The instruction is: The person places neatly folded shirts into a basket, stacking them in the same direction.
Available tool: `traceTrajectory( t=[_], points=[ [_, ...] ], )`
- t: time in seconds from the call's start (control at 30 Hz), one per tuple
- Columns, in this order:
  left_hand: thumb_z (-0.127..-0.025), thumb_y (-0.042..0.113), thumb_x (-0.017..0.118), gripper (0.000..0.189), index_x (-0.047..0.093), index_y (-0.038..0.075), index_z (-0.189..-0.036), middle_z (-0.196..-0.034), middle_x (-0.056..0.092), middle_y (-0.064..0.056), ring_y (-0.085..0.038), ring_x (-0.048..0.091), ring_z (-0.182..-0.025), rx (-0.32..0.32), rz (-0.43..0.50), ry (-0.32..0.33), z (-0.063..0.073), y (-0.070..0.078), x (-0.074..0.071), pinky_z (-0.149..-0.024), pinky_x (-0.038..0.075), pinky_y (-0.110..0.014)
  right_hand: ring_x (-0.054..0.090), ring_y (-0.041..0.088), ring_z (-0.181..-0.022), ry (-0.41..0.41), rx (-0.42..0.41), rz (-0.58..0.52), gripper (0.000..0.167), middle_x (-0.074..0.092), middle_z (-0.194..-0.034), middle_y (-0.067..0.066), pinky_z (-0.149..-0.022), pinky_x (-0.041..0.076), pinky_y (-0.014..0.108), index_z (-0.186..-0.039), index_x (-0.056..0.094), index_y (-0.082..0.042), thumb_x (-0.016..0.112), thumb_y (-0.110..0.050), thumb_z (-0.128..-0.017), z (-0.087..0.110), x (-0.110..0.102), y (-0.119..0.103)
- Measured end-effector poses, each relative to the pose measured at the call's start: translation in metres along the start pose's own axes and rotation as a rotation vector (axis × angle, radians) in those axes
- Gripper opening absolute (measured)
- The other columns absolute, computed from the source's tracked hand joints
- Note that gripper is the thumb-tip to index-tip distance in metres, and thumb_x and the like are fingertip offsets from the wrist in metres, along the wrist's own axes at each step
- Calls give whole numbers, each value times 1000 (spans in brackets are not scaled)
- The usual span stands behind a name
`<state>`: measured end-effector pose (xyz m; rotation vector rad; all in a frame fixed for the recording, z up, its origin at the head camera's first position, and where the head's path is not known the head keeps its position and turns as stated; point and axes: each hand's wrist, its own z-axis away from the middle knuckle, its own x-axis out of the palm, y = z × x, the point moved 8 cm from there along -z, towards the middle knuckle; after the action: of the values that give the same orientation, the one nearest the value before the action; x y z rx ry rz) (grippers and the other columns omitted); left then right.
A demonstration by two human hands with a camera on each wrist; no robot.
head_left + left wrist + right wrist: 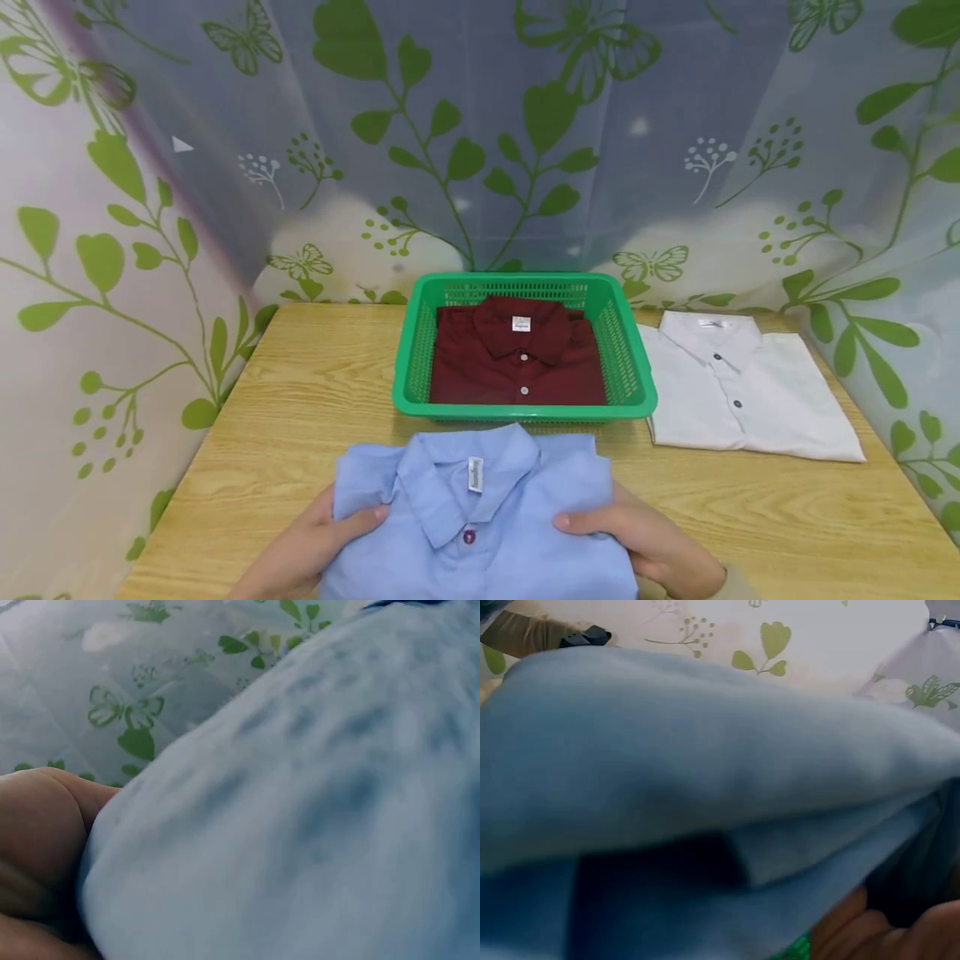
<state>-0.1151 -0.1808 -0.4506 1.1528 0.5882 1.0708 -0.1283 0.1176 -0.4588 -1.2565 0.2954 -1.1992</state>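
Observation:
A folded light blue shirt [517, 533] with a collar, a neck label and a dark red button is held up at the front of the table, collar pointing away. My left hand [311, 537] grips its left side, thumb on top and fingers hidden beneath. On the other side my right hand [648, 537] holds it the same way. The blue cloth [285, 825] fills much of the left wrist view. In the right wrist view, loose layers of the shirt [705, 765] show along its folded edge. Just beyond it stands a green basket [525, 412] with a folded dark red shirt [517, 358] inside.
To the right of the basket lies a folded white shirt [742, 392] with dark buttons. All this is on a wood-grain table [300, 392]. A curtain [480, 167] with green leaves and butterflies hangs behind the table and along both sides.

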Motion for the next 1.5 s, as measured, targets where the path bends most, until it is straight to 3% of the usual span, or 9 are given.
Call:
traceTrajectory(
  t=[0.23, 0.33, 0.5, 0.67, 1.0, 1.3, 1.5],
  points=[
    [-101, 25, 58, 48, 39, 6, -141, -132, 52, -15, -28, 51, -120, 130, -229, 138, 2, 38, 9, -97, 45, -40, 58, 24, -109, 43, -10, 53, 62, 52, -123, 9, -92, 50, 40, -137, 27, -4, 69, -9, -92, 13, -11, -27],
    [-101, 21, 59, 42, 44, 6, -138, -128, 54, -16, -29, 53, -117, 217, -256, 155, -1, 58, 12, -95, 46, -37, 60, 24, -107, 46, -31, 75, 57, 55, -121, 9, -91, 52, 41, -135, 30, -3, 68, -9, -93, 17, -14, -40],
    [-101, 16, 60, 44, 42, 2, -138, -128, 54, -18, -27, 55, -116, 329, -258, 167, -14, 85, 13, -93, 48, -34, 56, 25, -111, 129, -46, 149, 71, 47, -130, 13, -92, 51, 43, -143, 20, -6, 69, -13, -93, 20, -23, -65],
    [-100, 16, 61, 47, 42, 2, -140, -131, 54, -18, -27, 55, -116, 371, -258, 227, -40, 106, 7, -93, 49, -35, 52, 27, -118, 203, -71, 170, 83, 35, -142, 19, -96, 50, 47, -150, 12, -9, 70, -13, -92, 14, -34, -94],
    [-100, 17, 60, 49, 41, 2, -142, -134, 51, -18, -29, 54, -118, 402, -208, 190, -96, 146, 1, -95, 47, -42, 58, 25, -111, 245, -89, 286, 76, 40, -135, 14, -90, 53, 45, -147, 19, -13, 72, -20, -92, -4, -60, -145],
    [-100, 17, 59, 45, 42, 1, -140, -129, 52, -16, -26, 54, -111, 382, -203, 182, -150, 176, -13, -94, 45, -40, 61, 18, -102, 246, -105, 313, 59, 44, -127, 8, -85, 55, 34, -138, 33, -12, 70, -16, -92, -49, -90, -186],
    [-102, 20, 57, 44, 41, 6, -141, -133, 50, -13, -27, 51, -118, 357, -246, 158, -187, 182, -20, -101, 41, -45, 62, 18, -99, 223, -80, 269, 50, 49, -122, 7, -84, 55, 34, -135, 36, -11, 66, -12, -95, -79, -113, -192]
  ],
)
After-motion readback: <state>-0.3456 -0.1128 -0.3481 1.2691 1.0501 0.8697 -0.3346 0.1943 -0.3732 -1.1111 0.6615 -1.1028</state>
